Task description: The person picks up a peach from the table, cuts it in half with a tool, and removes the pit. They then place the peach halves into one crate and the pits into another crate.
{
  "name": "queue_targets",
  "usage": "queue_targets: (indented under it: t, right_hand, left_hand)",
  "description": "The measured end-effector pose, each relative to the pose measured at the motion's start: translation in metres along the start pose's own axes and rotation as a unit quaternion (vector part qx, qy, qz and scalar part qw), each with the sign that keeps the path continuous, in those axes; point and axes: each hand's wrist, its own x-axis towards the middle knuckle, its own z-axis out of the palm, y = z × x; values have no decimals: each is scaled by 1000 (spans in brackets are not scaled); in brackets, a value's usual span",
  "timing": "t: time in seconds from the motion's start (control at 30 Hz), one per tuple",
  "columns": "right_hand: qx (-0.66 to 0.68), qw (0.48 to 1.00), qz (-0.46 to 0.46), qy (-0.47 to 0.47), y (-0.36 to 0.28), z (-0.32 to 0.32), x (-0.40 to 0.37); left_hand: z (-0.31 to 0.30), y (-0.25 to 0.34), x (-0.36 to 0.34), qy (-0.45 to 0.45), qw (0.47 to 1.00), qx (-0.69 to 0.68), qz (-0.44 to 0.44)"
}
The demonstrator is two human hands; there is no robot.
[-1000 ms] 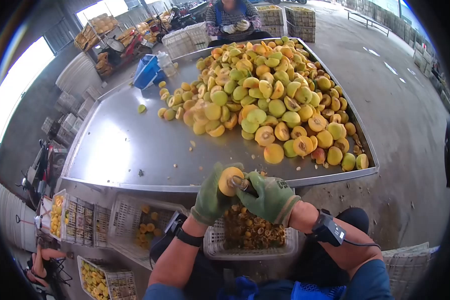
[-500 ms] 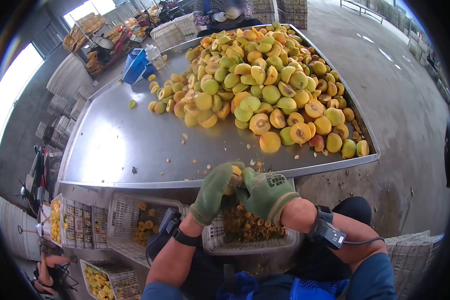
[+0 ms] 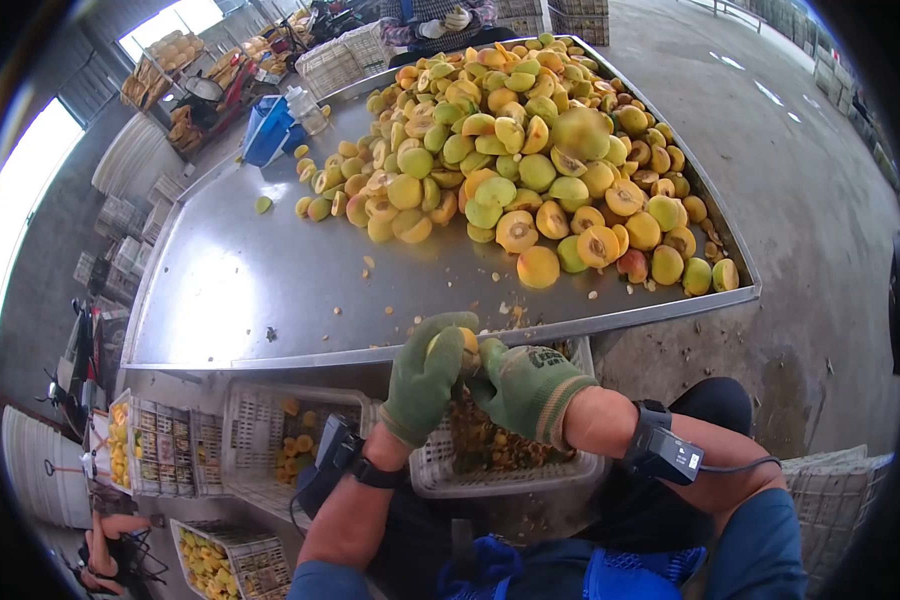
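Observation:
Green knit gloves cover both hands, which meet just past the table's near edge. My left hand (image 3: 422, 385) is closed around a yellow peach half (image 3: 469, 341), partly hidden by the fingers. Close against it, my right hand (image 3: 536, 390) has its fingers curled; whatever they grip is hidden from this angle. Below the hands stands a white plastic crate (image 3: 500, 488) with brown and orange peach scraps inside. On the metal table (image 3: 310, 290) lies a large heap of halved yellow-green peaches (image 3: 530, 170), several with brown centres facing up.
Left of my legs is another crate (image 3: 245, 430) with peach halves in it. A further crate (image 3: 260, 565) of yellow fruit stands lower left. A blue container (image 3: 268, 132) and a clear bottle (image 3: 305, 108) are on the table's far left. Opposite sits a person with gloved hands (image 3: 445, 22).
My hands have shifted slightly, and the left glove has turned, showing the peach half between its fingers. Across the table, the other person's hands have moved. The view has tilted a little.

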Motion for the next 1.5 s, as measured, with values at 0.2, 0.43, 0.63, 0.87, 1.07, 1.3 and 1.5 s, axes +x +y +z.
queue_targets:
  t: [0.2,0.43,0.63,0.87,1.07,1.3,1.5]
  right_hand:
    - [-7,999,20,-41,-3,0,-3]
    - [126,991,-36,-23,8,14,-4]
    - [61,996,10,-70,-3,3,-6]
    - [152,982,-98,-55,13,14,-4]
    - [-3,997,-1,-81,9,13,-7]
    - [141,989,-35,-26,21,16,5]
    - [253,958,-10,-131,22,14,15]
  left_hand:
    - [4,1,-5,7,998,53,32]
    - [4,-7,-7,47,985,100,133]
    - [4,-2,-14,37,989,97,104]
    - [3,2,-19,4,988,98,118]
    - [-6,13,-1,-126,968,218,18]
    - [-14,-7,0,-89,994,-30,64]
    - [-8,-9,-5,-67,994,2,82]
